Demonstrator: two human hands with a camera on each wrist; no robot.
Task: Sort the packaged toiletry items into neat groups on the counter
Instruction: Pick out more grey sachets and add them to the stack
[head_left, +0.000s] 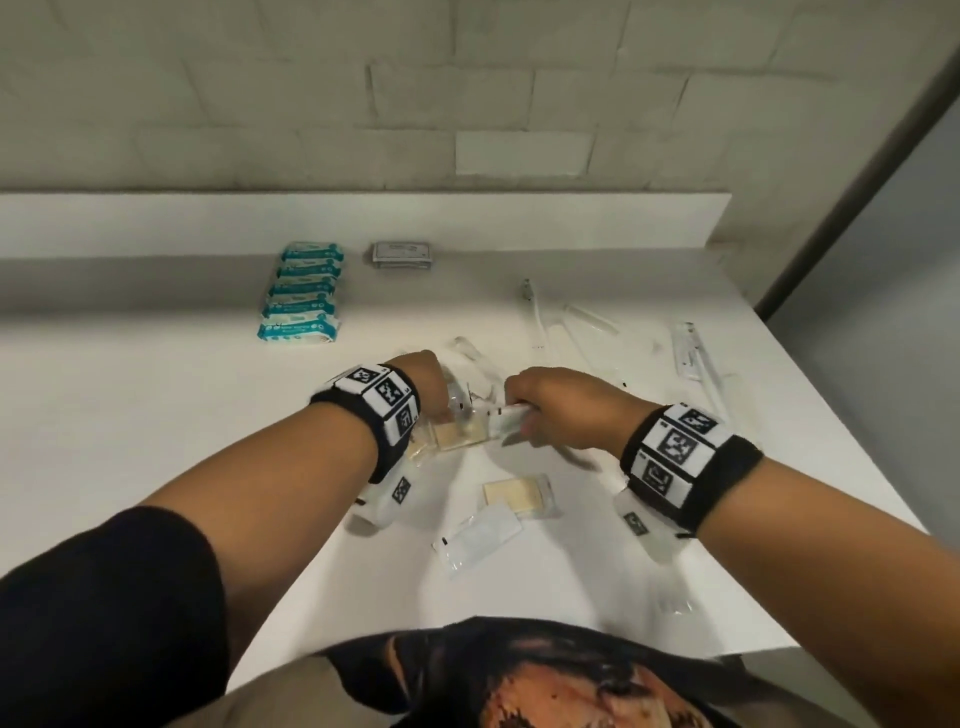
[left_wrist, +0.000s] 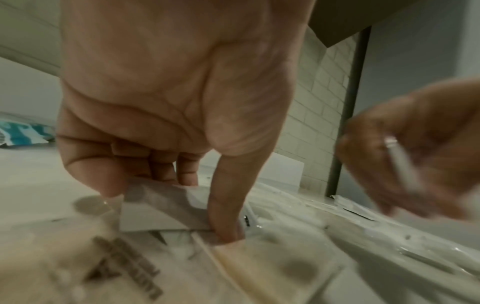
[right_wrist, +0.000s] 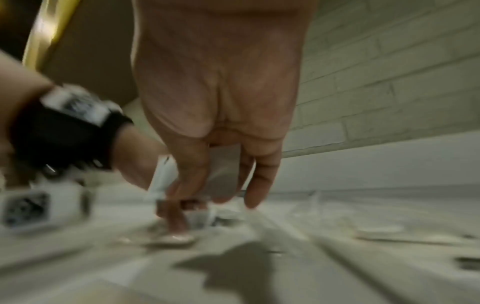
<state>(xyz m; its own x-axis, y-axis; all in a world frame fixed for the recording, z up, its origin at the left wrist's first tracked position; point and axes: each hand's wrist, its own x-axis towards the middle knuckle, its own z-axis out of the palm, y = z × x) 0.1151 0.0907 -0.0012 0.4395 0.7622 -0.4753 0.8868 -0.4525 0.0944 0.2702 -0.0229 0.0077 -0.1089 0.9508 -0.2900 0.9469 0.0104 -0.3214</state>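
Observation:
My left hand (head_left: 441, 400) pinches a flat white sachet (left_wrist: 155, 214) between thumb and fingers, low over the counter (head_left: 156, 415). Close to its right, my right hand (head_left: 524, 415) grips a second white sachet (head_left: 511, 415) edge-on; the right wrist view shows that sachet (right_wrist: 162, 176) blurred beside the thumb. Beige packets (head_left: 460, 434) lie under both hands. Another beige packet (head_left: 517, 496) and a loose white sachet (head_left: 478, 538) lie nearer me. At the back are a row of teal packets (head_left: 306, 291) and a small stack of grey packets (head_left: 401, 254).
Several long clear-wrapped items (head_left: 587, 327) lie scattered on the right part of the counter, some close to its right edge (head_left: 831, 415). A low white ledge (head_left: 363, 218) and a tiled wall run along the back.

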